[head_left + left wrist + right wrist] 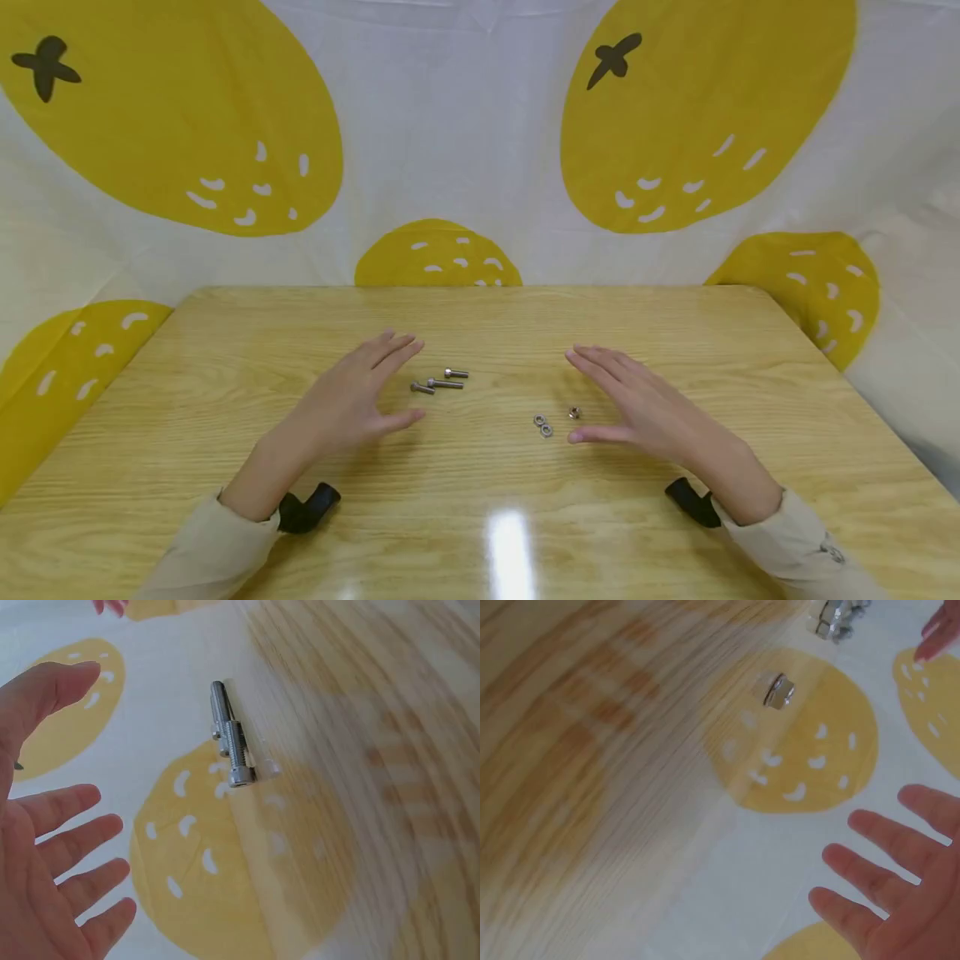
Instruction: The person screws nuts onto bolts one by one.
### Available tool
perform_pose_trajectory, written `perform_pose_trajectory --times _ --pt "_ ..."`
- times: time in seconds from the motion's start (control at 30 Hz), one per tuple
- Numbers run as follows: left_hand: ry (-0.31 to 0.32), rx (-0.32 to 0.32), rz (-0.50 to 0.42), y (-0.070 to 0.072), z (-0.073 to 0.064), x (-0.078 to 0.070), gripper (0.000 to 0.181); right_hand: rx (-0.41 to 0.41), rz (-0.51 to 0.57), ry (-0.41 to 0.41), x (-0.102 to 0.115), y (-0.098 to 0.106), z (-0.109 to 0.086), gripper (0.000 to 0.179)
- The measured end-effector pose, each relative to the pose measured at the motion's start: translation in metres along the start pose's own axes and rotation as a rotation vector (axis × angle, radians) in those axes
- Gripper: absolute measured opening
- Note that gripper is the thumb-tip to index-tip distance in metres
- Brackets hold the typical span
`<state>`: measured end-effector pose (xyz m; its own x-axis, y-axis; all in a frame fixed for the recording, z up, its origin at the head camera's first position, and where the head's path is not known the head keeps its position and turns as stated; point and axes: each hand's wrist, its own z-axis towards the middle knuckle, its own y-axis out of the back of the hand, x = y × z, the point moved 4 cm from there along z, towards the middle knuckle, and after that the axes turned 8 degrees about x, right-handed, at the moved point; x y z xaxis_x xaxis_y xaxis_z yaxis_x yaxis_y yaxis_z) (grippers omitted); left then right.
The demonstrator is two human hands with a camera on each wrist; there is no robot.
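Three silver bolts lie together on the wooden table just right of my left hand (345,404): a short bolt (457,373), a longer bolt (447,384) and another short bolt (422,388). In the left wrist view the bolts (236,746) overlap in line, apart from the spread fingers. My right hand (626,404) is held over the table with fingers extended and nothing in it. Close to its thumb is a single nut (574,412). Two more nuts (543,426) touch each other left of it. The right wrist view also shows the single nut (779,691).
The light wooden table (480,325) runs back to a white cloth (450,125) printed with yellow fruit shapes. Black wrist mounts (309,508) sit at both sleeve cuffs. A bright light reflection falls on the near part of the table.
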<state>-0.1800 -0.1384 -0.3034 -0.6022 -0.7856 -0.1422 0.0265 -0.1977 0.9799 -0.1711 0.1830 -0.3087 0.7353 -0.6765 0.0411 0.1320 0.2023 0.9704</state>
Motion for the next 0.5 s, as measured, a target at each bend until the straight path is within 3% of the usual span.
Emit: perform_pose_trajectory --times 0.23,0.5 --pt "0.04 0.051 -0.25 -0.007 0.01 0.013 0.079 0.043 0.065 -0.032 0.003 -0.002 0.003 0.085" --pt "0.053 0.08 -0.397 -0.017 0.025 0.021 0.072 0.077 0.088 -0.062 0.011 0.001 0.009 0.076"
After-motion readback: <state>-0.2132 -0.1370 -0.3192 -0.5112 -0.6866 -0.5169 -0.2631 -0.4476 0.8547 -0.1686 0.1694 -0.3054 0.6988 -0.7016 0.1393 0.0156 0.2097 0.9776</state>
